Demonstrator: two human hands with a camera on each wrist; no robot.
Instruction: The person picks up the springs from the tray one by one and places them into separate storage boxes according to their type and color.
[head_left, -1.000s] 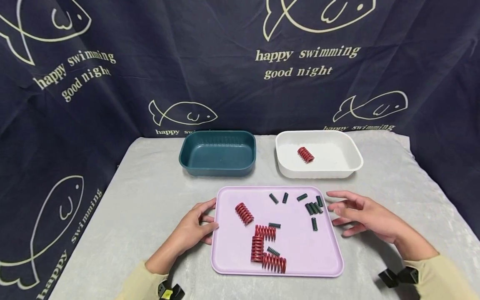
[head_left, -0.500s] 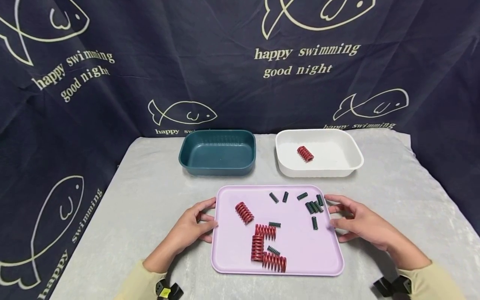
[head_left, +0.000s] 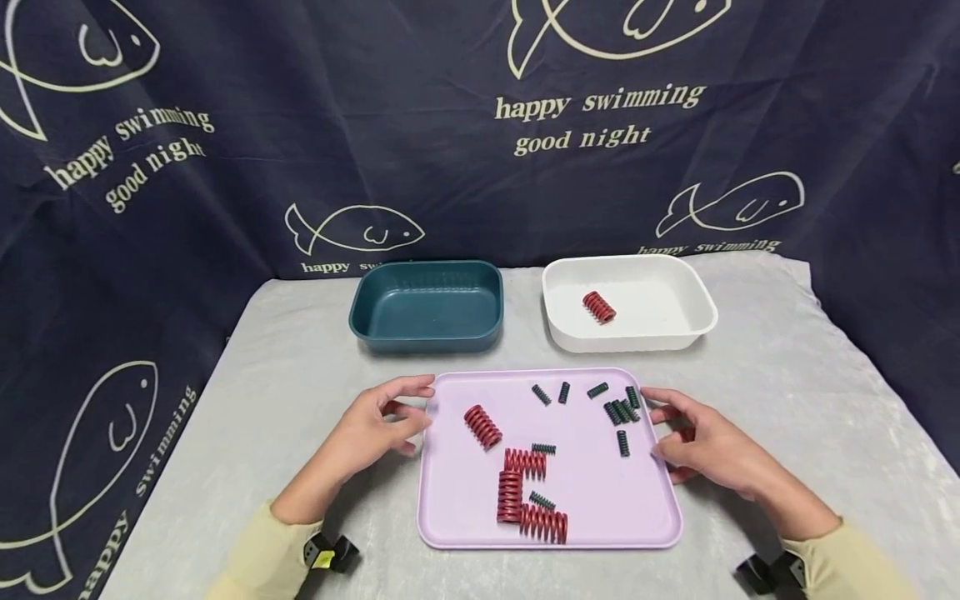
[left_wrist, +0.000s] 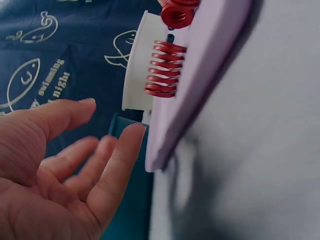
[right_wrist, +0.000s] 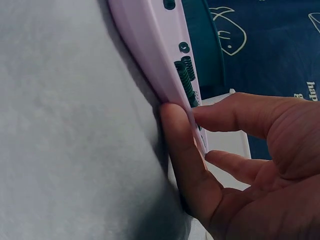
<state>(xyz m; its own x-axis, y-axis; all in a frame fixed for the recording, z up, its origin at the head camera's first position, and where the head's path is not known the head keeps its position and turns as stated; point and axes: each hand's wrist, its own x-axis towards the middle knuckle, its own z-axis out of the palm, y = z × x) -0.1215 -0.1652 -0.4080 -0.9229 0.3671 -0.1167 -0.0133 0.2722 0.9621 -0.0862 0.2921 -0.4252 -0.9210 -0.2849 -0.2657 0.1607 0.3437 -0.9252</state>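
On the grey surface (head_left: 292,350), lilac tray (head_left: 600,508), white container (head_left: 630,342) and teal container (head_left: 427,343) behind, left hand (head_left: 369,429) by tray's left edge, right hand (head_left: 708,442) touching right edge, each grip spread apart, left contact unclear, four red springs (head_left: 482,427) on tray, smaller green springs (head_left: 622,443) likewise.

Two hands (head_left: 375,429) (head_left: 712,450) flank a lilac tray (head_left: 615,508) holding springs (head_left: 510,497).

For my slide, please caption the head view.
Left hand and right hand flanking a lilac tray of coil springs.
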